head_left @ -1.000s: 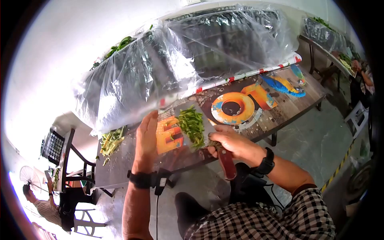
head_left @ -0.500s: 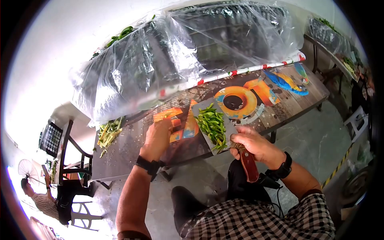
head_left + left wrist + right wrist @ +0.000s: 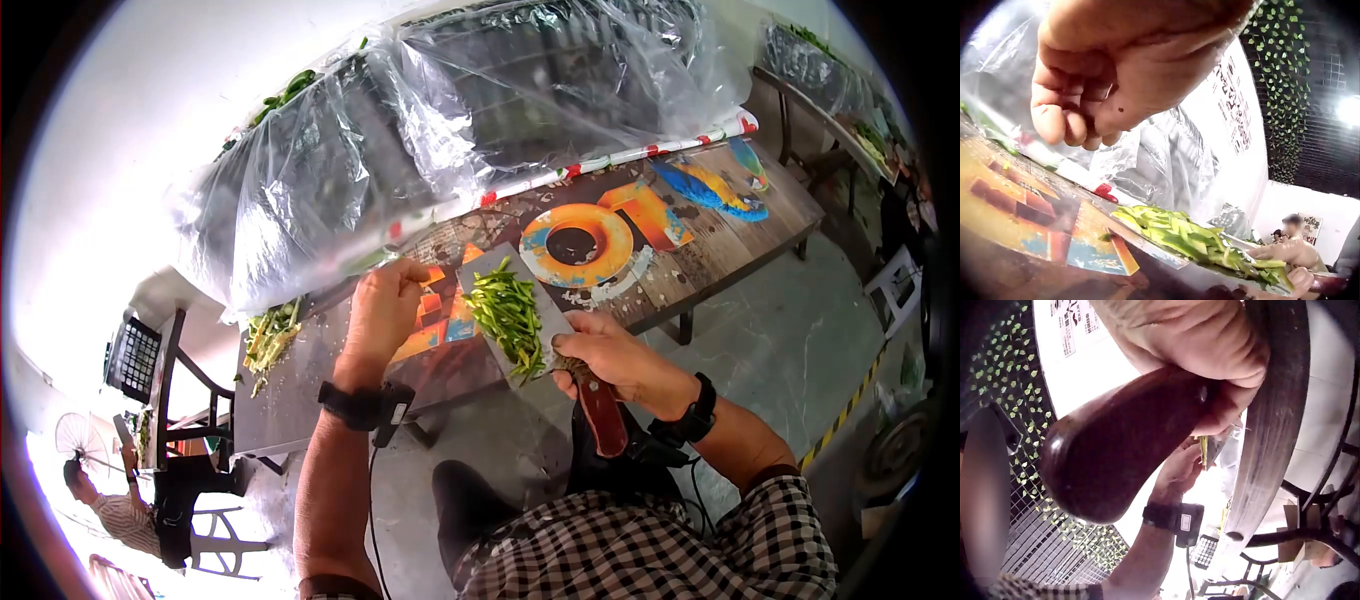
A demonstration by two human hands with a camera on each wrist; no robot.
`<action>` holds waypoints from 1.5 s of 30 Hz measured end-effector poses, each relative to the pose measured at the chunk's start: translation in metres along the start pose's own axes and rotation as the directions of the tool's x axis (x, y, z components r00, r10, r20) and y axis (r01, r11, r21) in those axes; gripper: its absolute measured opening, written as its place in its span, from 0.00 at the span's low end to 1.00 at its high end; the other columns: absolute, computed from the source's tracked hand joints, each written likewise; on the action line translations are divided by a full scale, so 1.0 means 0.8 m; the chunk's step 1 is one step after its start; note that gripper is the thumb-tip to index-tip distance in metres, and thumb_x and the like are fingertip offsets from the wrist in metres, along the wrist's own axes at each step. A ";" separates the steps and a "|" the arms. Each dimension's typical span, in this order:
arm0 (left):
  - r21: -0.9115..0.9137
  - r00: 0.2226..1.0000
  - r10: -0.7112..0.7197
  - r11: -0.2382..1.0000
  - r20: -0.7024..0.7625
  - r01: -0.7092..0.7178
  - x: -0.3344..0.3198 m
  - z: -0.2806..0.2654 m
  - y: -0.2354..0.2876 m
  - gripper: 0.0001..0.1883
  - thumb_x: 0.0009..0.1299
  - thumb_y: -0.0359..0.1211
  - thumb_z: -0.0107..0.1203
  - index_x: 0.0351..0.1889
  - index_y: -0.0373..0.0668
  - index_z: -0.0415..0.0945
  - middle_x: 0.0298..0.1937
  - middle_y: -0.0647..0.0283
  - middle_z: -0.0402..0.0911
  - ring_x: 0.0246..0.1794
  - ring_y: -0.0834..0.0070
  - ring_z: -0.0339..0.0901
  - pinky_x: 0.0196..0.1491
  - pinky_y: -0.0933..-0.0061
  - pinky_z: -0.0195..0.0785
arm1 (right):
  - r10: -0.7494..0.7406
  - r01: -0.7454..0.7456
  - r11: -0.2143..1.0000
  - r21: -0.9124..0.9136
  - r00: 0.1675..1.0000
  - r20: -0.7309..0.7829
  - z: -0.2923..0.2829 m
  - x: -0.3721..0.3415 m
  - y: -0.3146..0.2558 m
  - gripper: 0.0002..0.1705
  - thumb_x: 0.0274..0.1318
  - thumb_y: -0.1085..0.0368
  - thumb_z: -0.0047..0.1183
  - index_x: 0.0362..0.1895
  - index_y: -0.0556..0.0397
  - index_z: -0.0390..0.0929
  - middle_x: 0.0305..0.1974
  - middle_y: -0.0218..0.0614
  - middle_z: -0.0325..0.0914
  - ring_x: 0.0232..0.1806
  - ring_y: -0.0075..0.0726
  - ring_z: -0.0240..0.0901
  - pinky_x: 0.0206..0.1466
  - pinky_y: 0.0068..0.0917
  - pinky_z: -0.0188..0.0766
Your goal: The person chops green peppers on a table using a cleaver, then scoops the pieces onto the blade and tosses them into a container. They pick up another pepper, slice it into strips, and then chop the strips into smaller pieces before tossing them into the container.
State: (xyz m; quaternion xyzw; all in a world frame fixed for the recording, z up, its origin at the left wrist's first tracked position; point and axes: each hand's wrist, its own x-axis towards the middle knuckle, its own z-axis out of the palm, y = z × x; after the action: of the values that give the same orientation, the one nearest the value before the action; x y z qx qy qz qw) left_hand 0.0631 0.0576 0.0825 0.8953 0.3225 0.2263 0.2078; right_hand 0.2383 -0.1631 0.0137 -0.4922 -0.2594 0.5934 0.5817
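My right hand (image 3: 620,358) grips a cleaver (image 3: 603,418) near where its red-brown wooden handle meets the blade, thumb on top. The wide grey blade lies flat side up and bears a heap of sliced green pepper (image 3: 507,315). In the right wrist view the handle's butt (image 3: 1104,469) fills the middle. My left hand (image 3: 385,308) is over the table, left of the blade. Seen in the left wrist view, its fingers (image 3: 1054,122) are curled in toward the palm, and nothing shows between them.
A pile of pale green trimmings (image 3: 270,340) lies at the table's left end. Plastic-covered crates (image 3: 540,100) line the back of the printed table (image 3: 320,400). Another person (image 3: 125,510) sits at the far left, near a black crate (image 3: 135,358).
The left hand first came down to the tabletop with its fingers curling, then rose a little. The cleaver with its sliced heap swung right, then slightly back left.
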 end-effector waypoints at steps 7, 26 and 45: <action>0.083 0.991 0.045 0.995 0.130 -0.056 -0.001 0.009 -0.009 0.10 0.63 0.32 0.56 0.38 0.39 0.84 0.29 0.56 0.83 0.31 0.68 0.83 0.39 0.68 0.73 | -0.004 0.004 1.000 -0.018 0.999 -0.047 -0.004 -0.021 -0.020 0.10 0.67 0.68 0.45 0.49 0.59 0.71 0.30 0.35 0.76 0.24 0.27 0.75 0.25 0.27 0.75; 0.059 0.986 0.067 0.995 0.152 -0.077 0.025 0.036 0.045 0.05 0.63 0.29 0.56 0.32 0.37 0.79 0.26 0.61 0.82 0.28 0.77 0.79 0.36 0.74 0.73 | 0.001 -0.003 1.000 -0.022 0.997 -0.073 -0.016 -0.025 -0.014 0.12 0.65 0.64 0.46 0.47 0.57 0.71 0.25 0.37 0.76 0.19 0.26 0.72 0.18 0.22 0.66; -0.159 0.989 -0.040 0.987 -0.143 0.017 -0.084 0.007 -0.019 0.08 0.68 0.28 0.54 0.40 0.36 0.83 0.33 0.53 0.84 0.32 0.69 0.82 0.38 0.70 0.72 | -0.023 0.023 1.000 0.011 1.000 -0.015 -0.016 -0.086 -0.064 0.11 0.67 0.69 0.42 0.49 0.58 0.72 0.30 0.32 0.73 0.22 0.27 0.71 0.25 0.25 0.66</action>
State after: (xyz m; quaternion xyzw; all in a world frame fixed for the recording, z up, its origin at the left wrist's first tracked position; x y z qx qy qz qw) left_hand 0.0125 0.0221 0.0514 0.8526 0.3307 0.3128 0.2568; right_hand 0.2610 -0.2221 0.0735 -0.4903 -0.2575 0.5843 0.5932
